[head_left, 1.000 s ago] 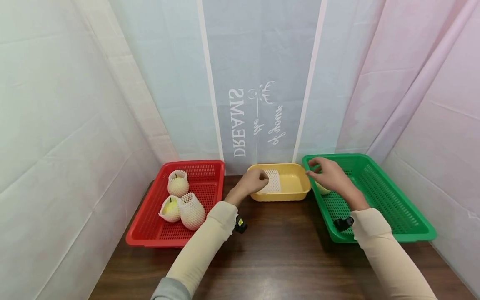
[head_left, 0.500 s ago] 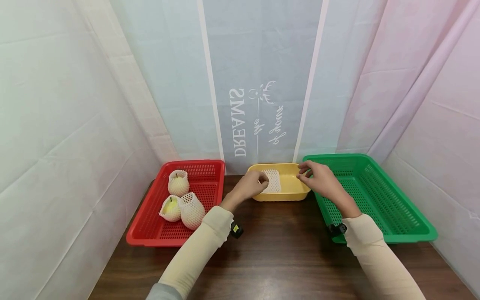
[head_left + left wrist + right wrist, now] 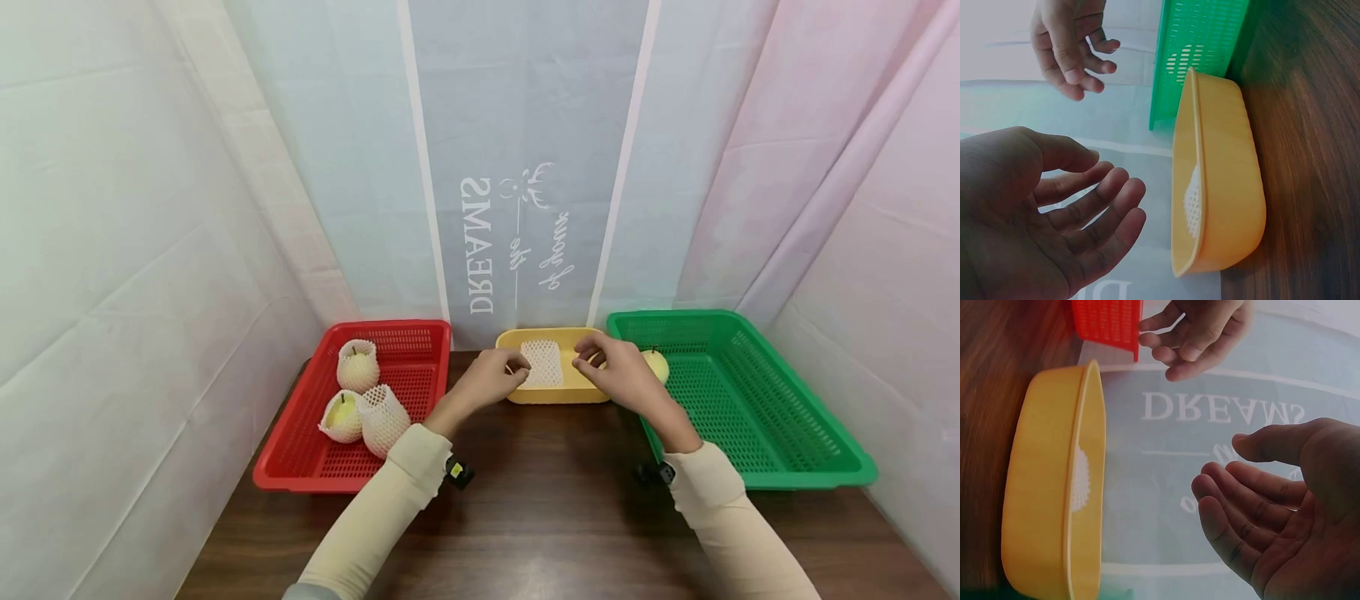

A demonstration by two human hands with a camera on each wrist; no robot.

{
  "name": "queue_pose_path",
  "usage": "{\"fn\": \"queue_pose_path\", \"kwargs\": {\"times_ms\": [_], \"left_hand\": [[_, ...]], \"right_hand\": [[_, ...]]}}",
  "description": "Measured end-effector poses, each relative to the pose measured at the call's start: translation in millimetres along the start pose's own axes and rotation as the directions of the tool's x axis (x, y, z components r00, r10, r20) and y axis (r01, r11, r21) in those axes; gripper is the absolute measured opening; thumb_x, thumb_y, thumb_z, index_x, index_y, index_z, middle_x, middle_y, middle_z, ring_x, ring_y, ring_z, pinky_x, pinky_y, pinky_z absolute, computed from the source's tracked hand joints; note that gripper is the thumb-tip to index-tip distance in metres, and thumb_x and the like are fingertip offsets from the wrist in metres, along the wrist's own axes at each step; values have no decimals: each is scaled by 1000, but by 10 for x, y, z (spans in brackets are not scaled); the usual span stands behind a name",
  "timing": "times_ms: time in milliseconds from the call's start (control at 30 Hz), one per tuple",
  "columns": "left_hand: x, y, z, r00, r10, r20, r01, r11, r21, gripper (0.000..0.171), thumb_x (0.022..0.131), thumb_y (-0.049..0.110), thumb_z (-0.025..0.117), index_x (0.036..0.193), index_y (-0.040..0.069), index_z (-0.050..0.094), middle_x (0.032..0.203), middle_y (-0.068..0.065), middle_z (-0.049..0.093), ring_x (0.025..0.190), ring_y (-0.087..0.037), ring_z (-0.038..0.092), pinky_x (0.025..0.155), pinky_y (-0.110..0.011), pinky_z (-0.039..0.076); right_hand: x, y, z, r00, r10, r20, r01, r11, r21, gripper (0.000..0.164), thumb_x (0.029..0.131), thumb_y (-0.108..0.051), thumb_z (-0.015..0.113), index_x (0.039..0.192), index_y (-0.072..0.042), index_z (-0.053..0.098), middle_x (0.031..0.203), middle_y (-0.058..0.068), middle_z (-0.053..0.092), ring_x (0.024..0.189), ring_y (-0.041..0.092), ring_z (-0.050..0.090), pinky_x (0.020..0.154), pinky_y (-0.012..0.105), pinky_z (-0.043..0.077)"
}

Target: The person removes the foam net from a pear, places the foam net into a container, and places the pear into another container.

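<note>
Both hands hover over the front of a yellow basin (image 3: 558, 395), apart from each other. My left hand (image 3: 487, 379) is at its left side, fingers loosely curled around nothing, as the left wrist view confirms. Over the right side is my right hand (image 3: 618, 375), thumb and fingers apart with nothing between them in the right wrist view. Inside the basin lies a flat white foam net sleeve (image 3: 542, 363). Just beyond the right hand, a bare yellow pear (image 3: 657, 365) sits in the green basket (image 3: 757, 400), partly hidden by that hand.
At the left stands a red basket (image 3: 296, 450) holding pears in white foam nets (image 3: 386, 421). All three containers stand on a dark wooden table (image 3: 540, 517). A printed cloth (image 3: 525, 125) hangs close behind them.
My right hand has moved left from above the green basket to the basin, uncovering the pear. My left hand has drawn slightly down and left, showing more of the foam net.
</note>
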State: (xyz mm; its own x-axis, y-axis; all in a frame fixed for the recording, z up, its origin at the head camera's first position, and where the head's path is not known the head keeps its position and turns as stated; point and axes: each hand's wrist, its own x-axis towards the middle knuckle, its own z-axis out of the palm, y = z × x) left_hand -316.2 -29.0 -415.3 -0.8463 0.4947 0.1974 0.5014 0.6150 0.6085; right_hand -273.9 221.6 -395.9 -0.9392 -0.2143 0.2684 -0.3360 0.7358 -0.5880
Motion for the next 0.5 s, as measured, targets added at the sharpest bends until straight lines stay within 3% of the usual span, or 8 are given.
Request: {"fn": "queue_pose_path", "kwargs": {"times_ms": [200, 500], "left_hand": [[-87, -46, -87, 1000, -8, -21, 8, 1000, -25, 18, 102, 16, 66, 113, 8, 78, 104, -5, 78, 95, -16, 70, 86, -30, 57], [-203, -85, -136, 999, 0, -47, -1, 1000, -19, 17, 103, 16, 67, 113, 9, 79, 106, -4, 78, 98, -16, 70, 88, -32, 57]], "right_hand": [[-25, -40, 93, 1000, -21, -23, 21, 999, 27, 12, 102, -16, 71, 110, -7, 69, 102, 10, 75, 91, 25, 73, 74, 38, 60], [-82, -152, 241, 996, -67, -57, 71, 996, 56, 14, 99, -11, 75, 108, -2, 68, 98, 10, 76, 85, 24, 74, 71, 35, 60]]}}
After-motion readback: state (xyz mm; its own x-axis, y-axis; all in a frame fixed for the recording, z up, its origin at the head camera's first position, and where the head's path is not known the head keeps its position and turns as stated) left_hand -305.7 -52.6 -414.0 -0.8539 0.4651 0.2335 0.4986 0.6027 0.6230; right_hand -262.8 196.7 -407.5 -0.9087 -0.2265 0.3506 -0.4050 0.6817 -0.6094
